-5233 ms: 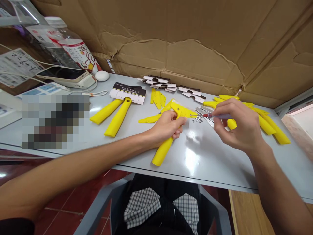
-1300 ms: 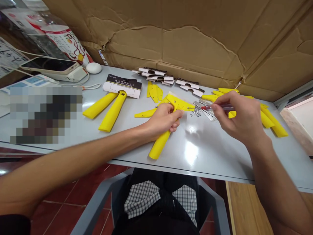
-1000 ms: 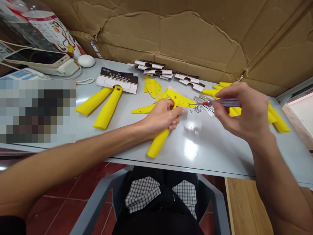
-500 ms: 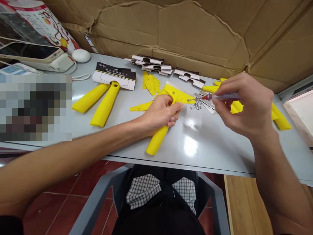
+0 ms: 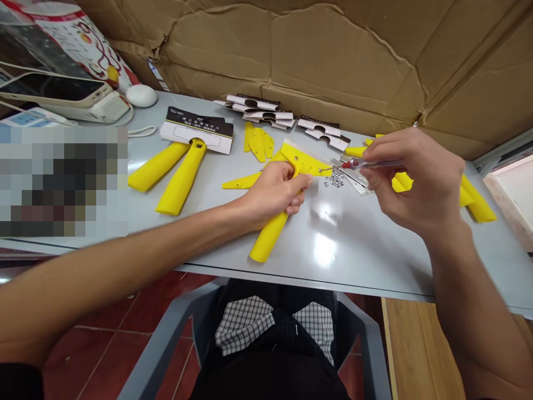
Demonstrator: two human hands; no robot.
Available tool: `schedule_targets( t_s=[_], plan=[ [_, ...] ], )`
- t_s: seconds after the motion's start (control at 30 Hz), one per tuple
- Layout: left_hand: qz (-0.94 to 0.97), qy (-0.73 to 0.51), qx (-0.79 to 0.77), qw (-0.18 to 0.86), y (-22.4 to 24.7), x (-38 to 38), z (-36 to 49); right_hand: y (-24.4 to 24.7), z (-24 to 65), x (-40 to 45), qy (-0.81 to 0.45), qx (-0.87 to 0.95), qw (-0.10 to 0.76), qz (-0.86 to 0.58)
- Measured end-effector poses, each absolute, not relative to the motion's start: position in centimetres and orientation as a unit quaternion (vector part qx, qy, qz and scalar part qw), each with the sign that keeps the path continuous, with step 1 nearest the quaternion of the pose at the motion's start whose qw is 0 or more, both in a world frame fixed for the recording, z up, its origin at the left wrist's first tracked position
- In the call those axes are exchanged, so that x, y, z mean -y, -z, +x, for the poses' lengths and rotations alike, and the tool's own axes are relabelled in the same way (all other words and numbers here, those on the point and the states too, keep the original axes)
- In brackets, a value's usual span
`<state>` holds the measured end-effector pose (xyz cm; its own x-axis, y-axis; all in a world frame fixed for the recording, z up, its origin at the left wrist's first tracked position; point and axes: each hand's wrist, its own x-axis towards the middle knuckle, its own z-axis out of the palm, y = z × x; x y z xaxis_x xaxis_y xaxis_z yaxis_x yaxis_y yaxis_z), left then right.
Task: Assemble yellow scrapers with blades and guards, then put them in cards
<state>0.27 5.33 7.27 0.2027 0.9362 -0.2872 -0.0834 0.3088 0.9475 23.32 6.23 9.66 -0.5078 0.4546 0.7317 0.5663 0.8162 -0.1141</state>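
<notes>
My left hand is wrapped round the neck of a yellow scraper, whose wide head points away from me and whose handle slants toward the table's front edge. Screws show in the head. In my right hand is a screwdriver with a clear handle and a red collar, pinched between thumb and fingers. Its thin tip meets the screw at the right end of the scraper head. Just beyond lies a heap of small metal nuts or screws, beside flat metal blades.
Two carded yellow scrapers lie at left. Yellow plates and folded black-and-white cards lie at the back, before a cardboard wall. More yellow handles lie at right. A phone and white mouse sit far left.
Both hands keep their grips, and the screwdriver tip stays on the same screw. My right fingers shift slightly on the handle. The view moves a little.
</notes>
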Motion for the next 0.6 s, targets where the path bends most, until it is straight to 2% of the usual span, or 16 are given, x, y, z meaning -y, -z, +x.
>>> schedule_targets(
  t_s=[0.43,0.6],
  plan=[
    [0.423,-0.406,-0.494,0.642,-7.61,-5.25,0.34,-9.43,23.63,-7.11,0.158,0.842,0.427,-0.289],
    [0.427,-0.402,-0.492,0.644,-7.63,-5.17,0.31,-9.59,23.46,-6.48,0.119,0.844,0.409,-0.325]
  ],
)
